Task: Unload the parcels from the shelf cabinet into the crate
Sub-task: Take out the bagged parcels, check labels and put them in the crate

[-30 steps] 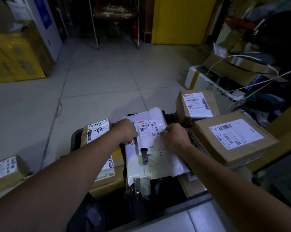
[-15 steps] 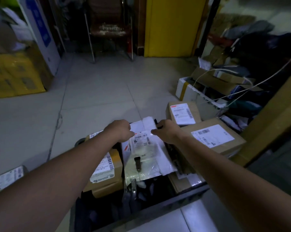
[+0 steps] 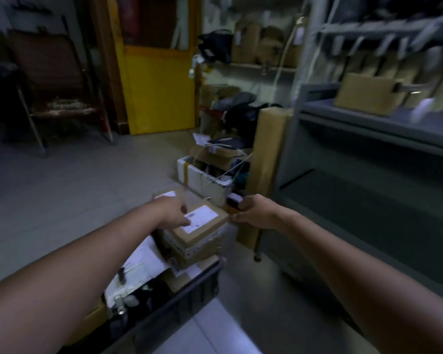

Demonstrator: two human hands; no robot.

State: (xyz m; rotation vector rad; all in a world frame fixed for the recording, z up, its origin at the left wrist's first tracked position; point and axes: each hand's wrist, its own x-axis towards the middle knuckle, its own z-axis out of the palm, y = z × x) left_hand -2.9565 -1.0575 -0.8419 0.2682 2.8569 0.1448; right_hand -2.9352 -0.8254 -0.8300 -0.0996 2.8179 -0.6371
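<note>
Hands (image 3: pixel 175 213) lifted off mailer (image 3: pixel 144 261), right (image 3: pixel 253 213) maybe gripping

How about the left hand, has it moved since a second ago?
Yes. The left hand has left the white mailer in the crate and is now to its right, over the labelled cardboard box.

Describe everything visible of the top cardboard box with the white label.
The top cardboard box is brown and closed, with a white printed label on its upper face. It lies flat on other parcels stacked in the dark crate. The left hand overlaps its left edge; the right hand is at its right corner. Blur hides whether they touch.
</note>
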